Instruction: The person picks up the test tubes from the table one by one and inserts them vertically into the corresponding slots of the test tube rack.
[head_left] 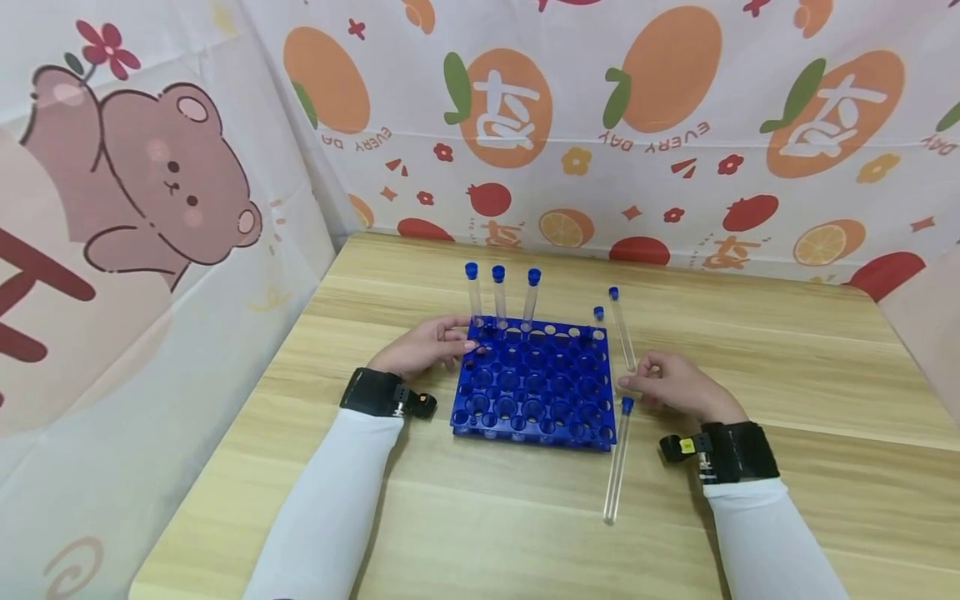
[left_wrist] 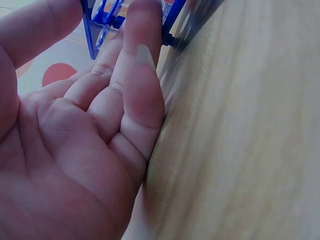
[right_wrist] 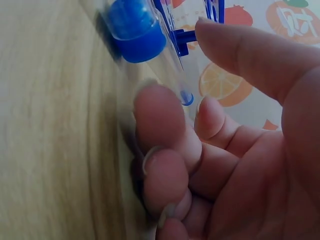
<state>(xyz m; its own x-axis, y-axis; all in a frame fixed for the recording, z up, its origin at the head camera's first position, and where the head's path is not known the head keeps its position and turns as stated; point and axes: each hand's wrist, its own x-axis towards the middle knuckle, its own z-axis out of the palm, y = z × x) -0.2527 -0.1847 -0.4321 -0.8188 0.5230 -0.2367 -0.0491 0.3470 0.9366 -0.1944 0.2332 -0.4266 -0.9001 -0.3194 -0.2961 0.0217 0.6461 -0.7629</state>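
Note:
A blue test tube rack (head_left: 534,385) sits on the table. My left hand (head_left: 423,346) grips its left rear side, thumb on the top plate; in the left wrist view the fingers reach between the rack's plates. Three clear test tubes with blue caps, a left one (head_left: 475,298), a middle one (head_left: 500,300) and a right one (head_left: 531,304), stand in the back row. My right hand (head_left: 678,386), fingers loosely bent and holding nothing, rests right of the rack. Beside it lie a far capped tube (head_left: 622,333) and a near capped tube (head_left: 617,471).
Another blue cap (head_left: 598,313) shows behind the rack's right rear corner; what is under it is hidden. The wooden table (head_left: 480,525) ends at a fruit-printed cloth (head_left: 585,167) behind and a bear-printed cloth (head_left: 165,183) on the left.

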